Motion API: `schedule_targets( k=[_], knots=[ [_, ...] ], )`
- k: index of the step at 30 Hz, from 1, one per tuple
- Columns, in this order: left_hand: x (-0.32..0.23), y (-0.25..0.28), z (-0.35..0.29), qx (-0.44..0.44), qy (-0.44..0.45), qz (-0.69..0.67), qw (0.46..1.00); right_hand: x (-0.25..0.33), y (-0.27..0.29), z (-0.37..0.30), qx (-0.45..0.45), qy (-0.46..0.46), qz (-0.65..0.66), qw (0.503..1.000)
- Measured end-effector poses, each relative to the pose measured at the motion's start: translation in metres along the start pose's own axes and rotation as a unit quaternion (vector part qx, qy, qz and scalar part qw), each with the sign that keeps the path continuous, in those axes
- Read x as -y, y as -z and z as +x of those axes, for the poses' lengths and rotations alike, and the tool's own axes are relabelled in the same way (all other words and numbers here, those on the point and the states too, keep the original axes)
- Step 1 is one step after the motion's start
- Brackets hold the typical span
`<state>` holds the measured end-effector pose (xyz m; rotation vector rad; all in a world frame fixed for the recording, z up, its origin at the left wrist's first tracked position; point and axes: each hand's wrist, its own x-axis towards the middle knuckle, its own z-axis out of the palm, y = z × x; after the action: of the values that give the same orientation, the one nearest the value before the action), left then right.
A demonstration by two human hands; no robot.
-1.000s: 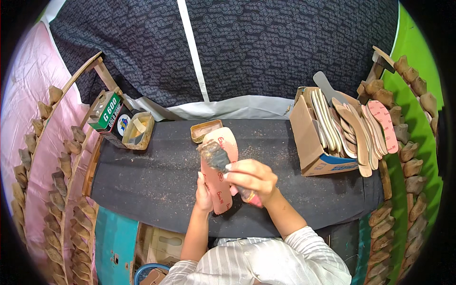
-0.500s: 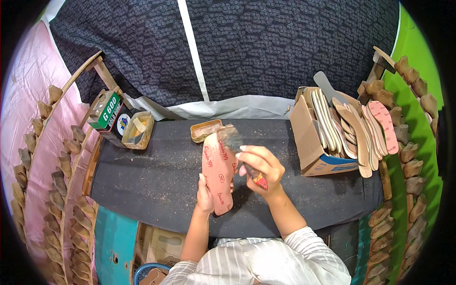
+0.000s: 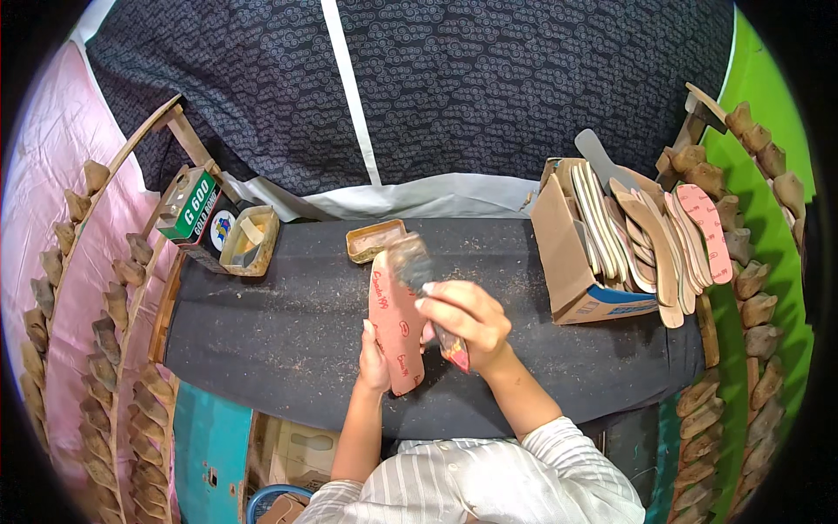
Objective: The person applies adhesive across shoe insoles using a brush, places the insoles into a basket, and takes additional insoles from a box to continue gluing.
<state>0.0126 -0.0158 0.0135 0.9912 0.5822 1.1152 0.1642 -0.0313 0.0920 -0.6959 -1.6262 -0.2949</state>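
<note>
My left hand grips a pink insole with red print, thumb along its left edge and fingers hidden beneath. The insole points away from me, above the dark cloth of the table. In my right hand is a brush with a reddish handle. Its grey bristles, smeared by motion, lie over the far end of the insole and hide part of it. Just beyond that end sits a small tan tray with pale residue inside.
At the left stand a green and black can and a cut-open container with a pale piece inside. A cardboard box at the right is packed with insoles. Racks of brown, shoe-last-like pieces flank the table on both sides.
My right hand and the brush have moved slightly left and toward me across the far end of the insole. The left hand has barely moved, still gripping the insole.
</note>
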Motion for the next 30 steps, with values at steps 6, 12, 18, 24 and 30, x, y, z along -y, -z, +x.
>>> schedule_targets(
  k=[6, 12, 18, 24, 30],
  knots=[
    [0.006, 0.005, 0.001, 0.002, 0.021, -0.011, 1.000, -0.002, -0.003, 0.000, -0.007, -0.028, 0.008, 1.000],
    [0.008, 0.013, 0.007, 0.069, 0.018, -0.103, 0.992, -0.016, 0.010, -0.003, -0.052, -0.103, -0.072, 0.991],
    [0.007, 0.008, 0.003, 0.014, 0.013, -0.030, 0.999, 0.004, 0.004, -0.001, 0.007, 0.004, 0.033, 0.999],
    [0.005, 0.012, 0.004, 0.017, 0.009, -0.040, 0.999, 0.001, 0.004, 0.000, 0.038, -0.026, 0.084, 0.995],
    [-0.001, 0.008, 0.001, 0.017, 0.017, -0.025, 0.999, 0.002, -0.006, -0.003, -0.007, -0.010, 0.024, 1.000]
  ],
)
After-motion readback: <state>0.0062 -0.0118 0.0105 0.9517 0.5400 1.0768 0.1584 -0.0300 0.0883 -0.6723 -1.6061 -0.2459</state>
